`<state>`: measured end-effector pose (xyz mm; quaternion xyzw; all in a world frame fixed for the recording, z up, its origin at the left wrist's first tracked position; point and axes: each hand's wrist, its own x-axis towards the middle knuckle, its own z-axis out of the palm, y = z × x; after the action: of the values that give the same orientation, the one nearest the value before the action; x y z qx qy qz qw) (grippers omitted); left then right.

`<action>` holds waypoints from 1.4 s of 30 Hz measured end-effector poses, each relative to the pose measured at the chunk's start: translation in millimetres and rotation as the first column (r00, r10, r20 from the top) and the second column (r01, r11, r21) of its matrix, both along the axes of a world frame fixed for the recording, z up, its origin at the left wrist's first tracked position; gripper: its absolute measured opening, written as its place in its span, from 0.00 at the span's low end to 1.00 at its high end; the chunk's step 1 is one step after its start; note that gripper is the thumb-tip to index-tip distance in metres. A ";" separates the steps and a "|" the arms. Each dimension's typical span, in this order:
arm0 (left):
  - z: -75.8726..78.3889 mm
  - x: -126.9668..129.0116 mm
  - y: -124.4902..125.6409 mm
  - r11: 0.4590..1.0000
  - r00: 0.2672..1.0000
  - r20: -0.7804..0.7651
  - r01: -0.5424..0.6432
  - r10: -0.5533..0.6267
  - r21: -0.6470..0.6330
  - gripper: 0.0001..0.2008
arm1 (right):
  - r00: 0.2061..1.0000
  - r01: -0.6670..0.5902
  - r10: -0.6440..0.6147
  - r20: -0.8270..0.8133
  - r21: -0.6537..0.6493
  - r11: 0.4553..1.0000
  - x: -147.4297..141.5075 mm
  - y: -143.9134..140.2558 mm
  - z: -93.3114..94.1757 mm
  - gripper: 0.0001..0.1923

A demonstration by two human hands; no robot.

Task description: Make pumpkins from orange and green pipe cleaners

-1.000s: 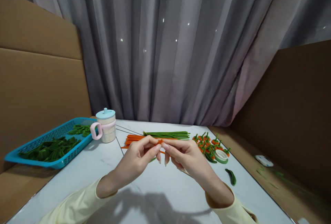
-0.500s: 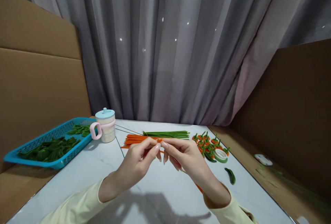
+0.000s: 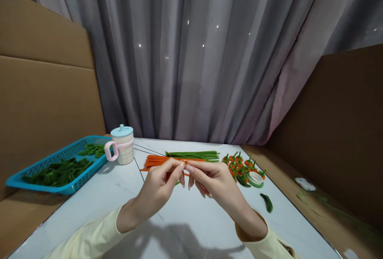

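Note:
Both of my hands meet at the middle, above the white table. Thumb and forefinger of my left hand (image 3: 157,191) pinch one side of a small orange pipe cleaner piece (image 3: 186,162). My right hand (image 3: 217,181) pinches its other side, fingertips nearly touching the left ones. Most of the piece is hidden by the fingers, and its exact shape is unclear. A bit of green shows under the left fingertips. Just behind my hands lie a bundle of orange pipe cleaners (image 3: 153,161) and a bundle of green pipe cleaners (image 3: 199,155).
Left, a blue basket (image 3: 67,189) holds green fuzzy pieces beside a lidded cup (image 3: 125,153) with a pink handle. Several orange-and-green fuzzy pieces (image 3: 237,161), a tape roll (image 3: 255,179) and a green curved piece (image 3: 267,203) lie right. Cardboard walls (image 3: 44,99) flank the table.
My fingers have shifted very slightly around the orange piece, and a bit of green now shows under the left fingertips. Both hands keep their pinch in nearly the same place.

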<state>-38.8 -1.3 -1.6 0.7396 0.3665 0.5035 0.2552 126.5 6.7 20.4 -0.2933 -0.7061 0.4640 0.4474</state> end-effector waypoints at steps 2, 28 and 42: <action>-0.3 0.0 -0.1 1.000 1.000 0.005 0.000 0.000 0.022 0.15 | 1.000 0.009 -0.009 0.001 0.004 1.000 -0.5 -0.8 0.6 0.14; -0.7 0.4 0.7 0.995 0.997 0.053 -0.065 0.061 0.078 0.11 | 0.959 0.152 -0.187 -0.212 -0.170 0.974 -4.1 4.4 -5.9 0.31; -4.0 -0.6 2.5 0.996 0.998 0.055 -0.039 0.035 0.076 0.11 | 0.958 0.109 -0.178 -0.223 -0.291 0.950 -6.7 -0.9 -3.4 0.45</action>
<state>-39.3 1.2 -5.6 0.7282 0.3536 0.5415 0.2270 119.7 5.7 17.0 -0.3439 -0.5499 0.5566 0.5191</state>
